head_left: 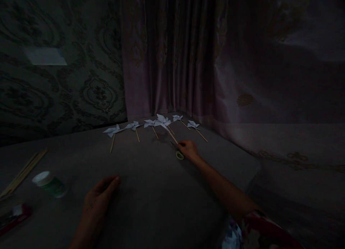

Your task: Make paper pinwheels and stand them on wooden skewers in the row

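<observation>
A white paper pinwheel (162, 121) on a thin wooden stick is in my right hand (188, 149), which pinches the stick near its lower end. The pinwheel's head overlaps others behind it. Scissors (179, 155) with a yellow-green handle lie beneath that hand and are partly covered by it. My left hand (98, 198) rests low over the near part of the table, fingers curled and thumb against them; nothing shows in its grip. More pinwheels lie in an arc beyond my hands, including one at the left (113, 131) and one at the right (193, 124).
Left on the grey-covered table (145, 191) are loose wooden sticks (24, 173), a white-capped green bottle (50, 184) on its side and a dark red box-like item (14, 218). Pink curtains (172, 55) hang behind and right; patterned wallpaper stands at left. The light is dim.
</observation>
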The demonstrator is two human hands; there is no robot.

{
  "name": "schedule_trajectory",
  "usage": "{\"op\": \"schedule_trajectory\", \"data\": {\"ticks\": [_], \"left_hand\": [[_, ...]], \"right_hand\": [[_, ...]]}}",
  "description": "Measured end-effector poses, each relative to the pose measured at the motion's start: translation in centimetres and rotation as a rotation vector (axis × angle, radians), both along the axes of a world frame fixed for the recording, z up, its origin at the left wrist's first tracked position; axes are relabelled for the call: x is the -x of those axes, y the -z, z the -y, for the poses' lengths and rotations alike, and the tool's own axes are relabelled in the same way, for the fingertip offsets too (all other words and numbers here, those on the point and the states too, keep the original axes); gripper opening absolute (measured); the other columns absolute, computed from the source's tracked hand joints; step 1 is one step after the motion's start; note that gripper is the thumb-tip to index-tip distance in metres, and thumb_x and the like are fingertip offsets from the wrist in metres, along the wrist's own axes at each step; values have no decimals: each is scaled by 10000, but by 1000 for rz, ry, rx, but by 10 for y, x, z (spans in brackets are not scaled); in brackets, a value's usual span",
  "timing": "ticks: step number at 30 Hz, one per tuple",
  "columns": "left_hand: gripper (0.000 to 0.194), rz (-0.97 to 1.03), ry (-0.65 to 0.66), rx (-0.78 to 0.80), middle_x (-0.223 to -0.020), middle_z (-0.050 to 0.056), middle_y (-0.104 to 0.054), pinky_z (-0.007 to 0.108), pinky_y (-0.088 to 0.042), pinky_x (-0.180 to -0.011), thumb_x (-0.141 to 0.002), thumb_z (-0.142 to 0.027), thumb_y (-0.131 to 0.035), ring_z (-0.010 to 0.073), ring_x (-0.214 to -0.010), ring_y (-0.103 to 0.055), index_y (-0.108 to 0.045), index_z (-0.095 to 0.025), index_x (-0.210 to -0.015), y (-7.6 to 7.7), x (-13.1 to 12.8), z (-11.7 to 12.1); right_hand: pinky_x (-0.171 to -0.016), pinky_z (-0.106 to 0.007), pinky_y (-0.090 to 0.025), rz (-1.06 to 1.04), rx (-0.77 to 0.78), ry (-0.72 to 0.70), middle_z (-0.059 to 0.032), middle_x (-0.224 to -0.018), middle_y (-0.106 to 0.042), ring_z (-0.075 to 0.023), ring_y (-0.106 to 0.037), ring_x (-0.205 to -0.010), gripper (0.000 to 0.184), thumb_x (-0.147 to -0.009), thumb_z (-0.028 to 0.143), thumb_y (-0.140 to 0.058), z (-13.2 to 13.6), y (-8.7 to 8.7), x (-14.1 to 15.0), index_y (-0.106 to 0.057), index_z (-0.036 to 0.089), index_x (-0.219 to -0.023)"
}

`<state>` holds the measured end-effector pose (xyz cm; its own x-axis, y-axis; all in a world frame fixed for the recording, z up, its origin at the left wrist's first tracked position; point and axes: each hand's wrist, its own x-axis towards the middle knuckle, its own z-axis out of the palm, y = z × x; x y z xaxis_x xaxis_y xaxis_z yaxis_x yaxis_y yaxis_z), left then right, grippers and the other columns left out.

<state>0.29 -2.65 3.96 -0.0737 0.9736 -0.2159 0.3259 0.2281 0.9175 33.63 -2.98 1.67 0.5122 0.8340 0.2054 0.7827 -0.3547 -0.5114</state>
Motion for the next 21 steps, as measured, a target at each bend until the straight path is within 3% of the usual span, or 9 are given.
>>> {"op": "schedule_trajectory", "data": {"ticks": [4, 9, 21], "left_hand": [[317, -49, 41, -13, -853, 63, -739, 340, -567, -744, -629, -454, -665, 282, -893, -686, -685, -203, -823, -5, -2, 3], [353, -102, 56, -57, -902, 65, -741, 362, -557, -807, -670, -491, -638, 290, -932, -679, -692, -201, -865, 2, -2, 2], [319, -126, 103, 9, -890, 57, -742, 376, -553, -835, -680, -466, -644, 287, -917, -684, -689, -209, -864, -2, 1, 1]], "right_hand": [[-802, -276, -464, 80, 38, 101, -57, -1005, -739, -217, -674, -954, 267, -864, 307, -528, 1, -4, -27, -740, 219, -1000], [-841, -317, -431, 166, 98, 192, -99, -998, -735, -239, -663, -964, 279, -874, 290, -500, 3, -3, -46, -742, 214, -990], [-842, -319, -380, 305, 187, 264, -152, -993, -719, -245, -638, -981, 307, -886, 260, -455, 6, 5, -49, -740, 167, -950]]}}
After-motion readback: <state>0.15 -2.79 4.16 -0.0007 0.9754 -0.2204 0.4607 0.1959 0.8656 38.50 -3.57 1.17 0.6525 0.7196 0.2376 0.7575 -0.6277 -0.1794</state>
